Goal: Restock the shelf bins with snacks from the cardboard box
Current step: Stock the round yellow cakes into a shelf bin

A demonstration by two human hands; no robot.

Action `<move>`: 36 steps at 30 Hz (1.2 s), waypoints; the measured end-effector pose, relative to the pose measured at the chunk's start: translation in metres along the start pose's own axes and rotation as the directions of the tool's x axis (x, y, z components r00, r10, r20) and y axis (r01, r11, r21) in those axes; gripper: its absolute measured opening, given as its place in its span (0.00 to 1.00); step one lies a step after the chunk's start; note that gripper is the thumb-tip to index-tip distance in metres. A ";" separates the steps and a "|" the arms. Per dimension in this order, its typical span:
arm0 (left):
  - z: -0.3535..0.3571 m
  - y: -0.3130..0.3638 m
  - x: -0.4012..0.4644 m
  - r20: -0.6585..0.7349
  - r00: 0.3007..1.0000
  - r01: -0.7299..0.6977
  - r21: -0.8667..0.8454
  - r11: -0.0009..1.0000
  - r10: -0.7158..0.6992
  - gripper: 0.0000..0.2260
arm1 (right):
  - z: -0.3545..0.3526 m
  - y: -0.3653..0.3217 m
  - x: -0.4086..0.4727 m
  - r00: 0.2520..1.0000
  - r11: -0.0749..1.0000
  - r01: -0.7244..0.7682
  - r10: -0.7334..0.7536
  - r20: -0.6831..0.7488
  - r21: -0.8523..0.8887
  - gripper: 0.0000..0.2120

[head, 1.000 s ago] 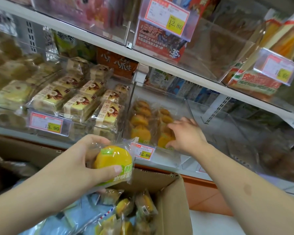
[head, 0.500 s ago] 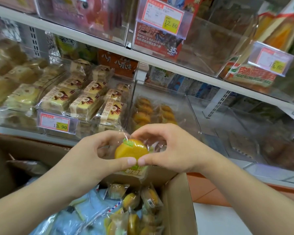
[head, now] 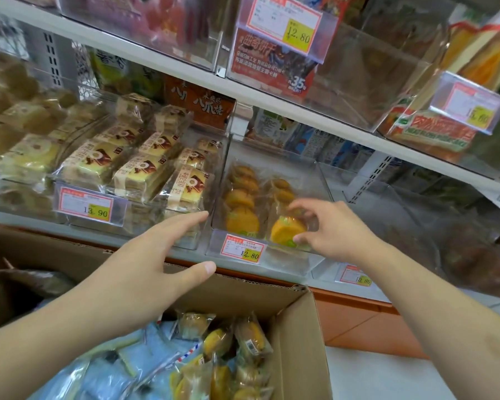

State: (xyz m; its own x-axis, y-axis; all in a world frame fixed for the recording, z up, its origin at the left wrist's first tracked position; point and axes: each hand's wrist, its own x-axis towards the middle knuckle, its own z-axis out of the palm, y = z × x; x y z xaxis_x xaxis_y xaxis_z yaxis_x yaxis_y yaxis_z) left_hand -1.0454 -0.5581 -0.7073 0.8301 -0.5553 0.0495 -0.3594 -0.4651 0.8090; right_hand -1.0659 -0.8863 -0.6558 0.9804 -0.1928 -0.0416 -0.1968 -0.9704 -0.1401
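Head view, the only camera, looking forward and down at a shop shelf. Right hand [head: 326, 226] reaches into the front of a clear shelf bin [head: 274, 157] and pinches a wrapped yellow cake [head: 286, 228] between thumb and curled fingertips. The cake sits at the front right corner of the bin, just behind the price tag reading 12.80 [head: 244, 251]. It lies directly left of the right palm, touching the fingers. Its shape is roundish, so a long axis is hard to tell; it looks tipped on its edge, with the domed yellow face turned toward the viewer and to the left. More of the same cakes fill the bin in two rows running front to back.

Left hand [head: 156, 264] hangs empty above the cardboard box [head: 298, 327], fingers straight and spread wide, thumb apart, pointing up and right toward the shelf. It touches nothing.

Inside the box, directly below and slightly right of the left hand, lie more wrapped yellow cakes [head: 217, 340], jumbled at mixed angles beside pale blue packets [head: 104, 376]. Judged from this, the left hand is nearer the box and better placed to fetch the next cake by dropping down and toward the body, while the right finishes seating its cake.
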 end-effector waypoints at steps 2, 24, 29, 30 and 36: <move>0.001 -0.003 0.001 0.011 1.000 0.019 -0.015 1.000 -0.019 0.39 | 0.007 0.002 -0.001 0.999 0.988 0.032 -0.025 0.048 -0.150 0.27; 0.004 -0.013 -0.005 0.088 0.993 0.079 -0.012 0.997 -0.078 0.35 | 0.003 0.003 -0.035 0.985 0.988 0.100 -0.082 -0.153 0.120 0.10; 0.031 -0.044 -0.011 0.188 0.978 0.066 0.140 0.988 -0.092 0.30 | 0.070 -0.033 -0.088 0.993 0.878 0.065 -0.102 0.053 0.475 0.09; 0.043 -0.055 -0.012 0.219 0.971 0.056 0.183 0.982 -0.096 0.29 | 0.093 -0.034 -0.090 0.988 0.912 0.031 -0.091 0.128 0.409 0.10; 0.143 -0.131 -0.016 0.378 0.910 0.048 0.308 0.950 -0.169 0.34 | 0.222 -0.015 -0.077 0.875 0.947 -0.295 0.215 0.434 0.126 0.31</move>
State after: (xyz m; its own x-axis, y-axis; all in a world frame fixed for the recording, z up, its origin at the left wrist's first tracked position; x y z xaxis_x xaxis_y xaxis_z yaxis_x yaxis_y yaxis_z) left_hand -1.0721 -0.5871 -0.8973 0.6549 -0.6879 -0.3131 -0.4332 -0.6811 0.5903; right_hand -1.1416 -0.8248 -0.8703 0.8097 -0.3141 -0.4956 -0.4774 -0.8438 -0.2452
